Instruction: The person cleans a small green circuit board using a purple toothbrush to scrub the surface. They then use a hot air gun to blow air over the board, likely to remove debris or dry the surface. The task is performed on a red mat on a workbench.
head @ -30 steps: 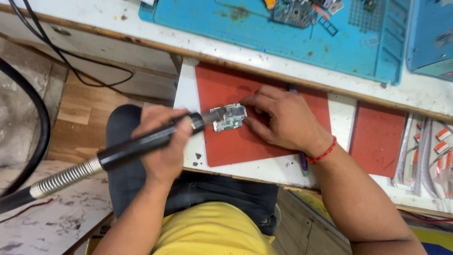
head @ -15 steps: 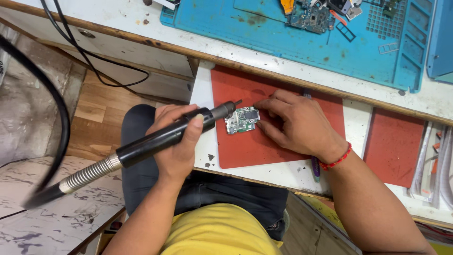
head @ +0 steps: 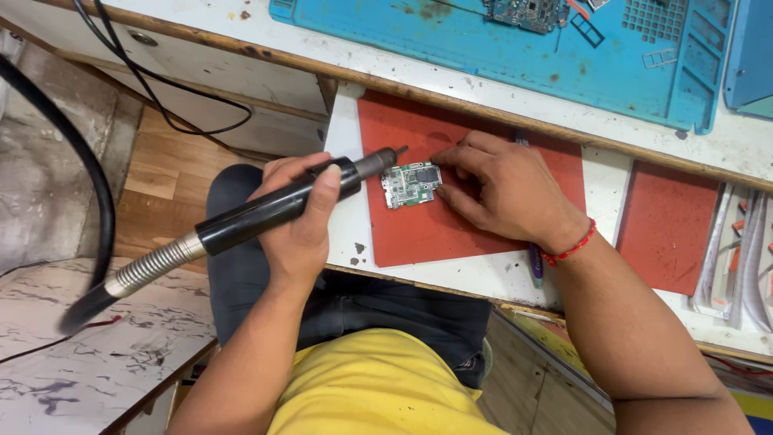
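Gripping a black hot-air wand (head: 274,211) in a closed fist, the person's left hand (head: 302,217) keeps the thumb laid along the barrel, which seems to steady the aim. The metal nozzle sticks out past the knuckles and points at the upper left corner of a small green circuit board (head: 411,184), just short of touching it. From the back of the fist a ribbed metal sleeve leads into a thick black hose (head: 76,153) that loops away over the floor.

The right hand (head: 503,193) lies just beyond the board, fingers spread and half curled, fingertips pressing its right edge, apparently to pin it flat. It grasps nothing.

The board rests on a red mat (head: 475,137), likely there to shield the white tabletop (head: 483,278) beneath. Farther from both hands lies a blue work mat (head: 451,40) carrying another board and loose parts.
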